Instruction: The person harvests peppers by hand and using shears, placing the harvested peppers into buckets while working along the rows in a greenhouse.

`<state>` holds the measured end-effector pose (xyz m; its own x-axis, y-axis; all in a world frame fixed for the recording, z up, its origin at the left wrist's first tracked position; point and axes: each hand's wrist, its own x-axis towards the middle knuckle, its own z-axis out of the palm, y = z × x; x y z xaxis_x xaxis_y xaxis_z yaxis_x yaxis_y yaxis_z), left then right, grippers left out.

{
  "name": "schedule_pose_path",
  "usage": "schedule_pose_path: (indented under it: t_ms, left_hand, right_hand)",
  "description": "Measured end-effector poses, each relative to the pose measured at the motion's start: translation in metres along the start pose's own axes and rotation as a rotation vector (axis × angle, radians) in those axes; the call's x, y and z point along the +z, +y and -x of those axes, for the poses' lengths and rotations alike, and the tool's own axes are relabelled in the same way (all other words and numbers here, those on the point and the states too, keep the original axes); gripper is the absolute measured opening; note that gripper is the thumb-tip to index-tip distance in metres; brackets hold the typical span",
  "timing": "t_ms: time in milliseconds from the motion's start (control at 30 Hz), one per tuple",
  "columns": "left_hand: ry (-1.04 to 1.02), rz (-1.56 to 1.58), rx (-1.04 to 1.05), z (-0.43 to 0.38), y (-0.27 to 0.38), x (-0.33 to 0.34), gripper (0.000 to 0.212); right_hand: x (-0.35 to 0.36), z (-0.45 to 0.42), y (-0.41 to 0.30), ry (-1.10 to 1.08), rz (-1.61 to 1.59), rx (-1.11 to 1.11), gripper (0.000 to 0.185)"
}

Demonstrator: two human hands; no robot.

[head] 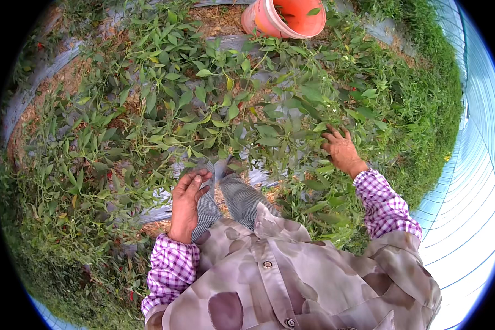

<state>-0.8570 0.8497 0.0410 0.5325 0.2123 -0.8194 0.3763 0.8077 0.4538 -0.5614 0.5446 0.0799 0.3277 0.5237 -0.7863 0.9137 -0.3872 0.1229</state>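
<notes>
Low leafy pepper plants (206,103) with a few small red fruits between the leaves spread out before me. My left hand (189,198) is raised palm up in front of my left leg, its fingers curled; whether something small lies between the fingertips I cannot tell. Further right, my right hand (341,152) reaches into the foliage, fingers spread and bent among the leaves, with nothing plainly held. Its fingertips are partly hidden by leaves. A red bucket (268,20) with a pale rim stands beyond the plants at the top, tilted in view, with some leaves inside.
Grey plastic mulch film (57,62) and dry straw-like ground cover (220,20) show between the plant rows. My legs stand among the plants. Along the right side, beyond dense greenery, runs a pale blue sheet or net wall (470,165) with dark lines.
</notes>
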Motion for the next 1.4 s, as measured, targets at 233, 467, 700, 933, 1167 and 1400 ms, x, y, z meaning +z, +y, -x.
schedule_pose_path:
  t_ms: [233,467,700,933,1167,1400]
  left_hand:
    - [-0.001,-0.045,-0.011,-0.012,0.013,0.008,0.025]
    - [-0.083,-0.187,0.014,-0.038,0.028,0.023,0.023]
    - [-0.145,-0.947,0.396,-0.084,-0.004,0.095,0.037]
    - [-0.068,-0.974,0.424,-0.113,-0.039,0.122,0.040]
    - [-0.001,-0.947,0.336,-0.111,-0.041,0.101,0.033]
    - [-0.030,-0.784,0.269,-0.124,-0.036,0.110,0.028]
  right_hand:
    - [-0.001,0.000,0.029,0.002,-0.121,0.039,0.037]
    - [-0.002,-0.015,0.000,-0.036,0.002,0.063,0.027]
    - [-0.082,-0.087,-0.055,-0.232,0.023,0.003,0.024]
    - [-0.047,-0.247,-0.065,0.163,-0.447,0.018,0.017]
    - [0.071,-0.315,-0.101,-0.105,-2.317,0.711,0.026]
    - [0.079,-0.323,-0.082,-0.181,-2.647,0.837,0.019]
